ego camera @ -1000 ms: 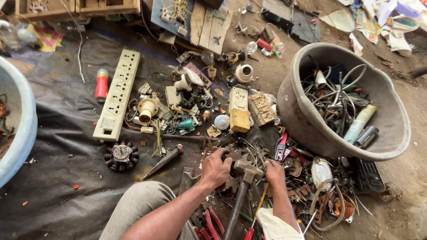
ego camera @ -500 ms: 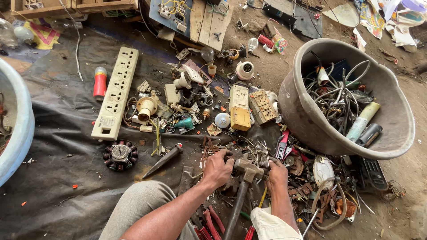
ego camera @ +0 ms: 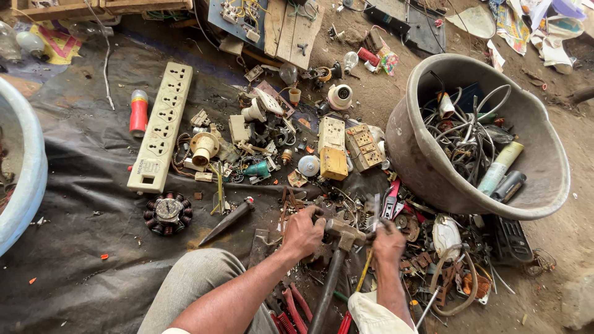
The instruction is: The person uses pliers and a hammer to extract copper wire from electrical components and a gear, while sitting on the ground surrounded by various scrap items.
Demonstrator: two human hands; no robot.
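Nearest the camera, a bent knee in grey trousers (ego camera: pixel 198 278) and two bare forearms reach down to a heap of scrap on a dark plastic sheet (ego camera: pixel 80 247). The left hand (ego camera: pixel 303 234) has its fingers curled shut, pressing on a small metal part (ego camera: pixel 322 218) at the top of the heap, just beside the hammer head (ego camera: pixel 343 230). The right hand (ego camera: pixel 388 242) is closed too, pinching what looks like a thin metal piece (ego camera: pixel 375 209); the view is too cluttered to say exactly what it is. The hammer (ego camera: pixel 331 272) lies between the two hands, its handle running back toward the person, and neither hand appears to grip it. Red-handled pliers (ego camera: pixel 291 312) lie close to the knee.

As for progress, the part under the hands seems to be only partly taken apart: loose plates and rusty bits lie around it, yet a large unsorted pile remains.

Farther out, a pointed chisel (ego camera: pixel 226 221) and a round coil-wound rotor (ego camera: pixel 167 212) rest on the sheet. Beyond them lie a long white power strip (ego camera: pixel 161 127), a red and white tube (ego camera: pixel 138 112) and a cluster of switches and sockets (ego camera: pixel 337 148). To the right stands a big grey tub (ego camera: pixel 414 142) already holding wires and tubes. A pale blue basin (ego camera: pixel 31 179) edges in at the left.
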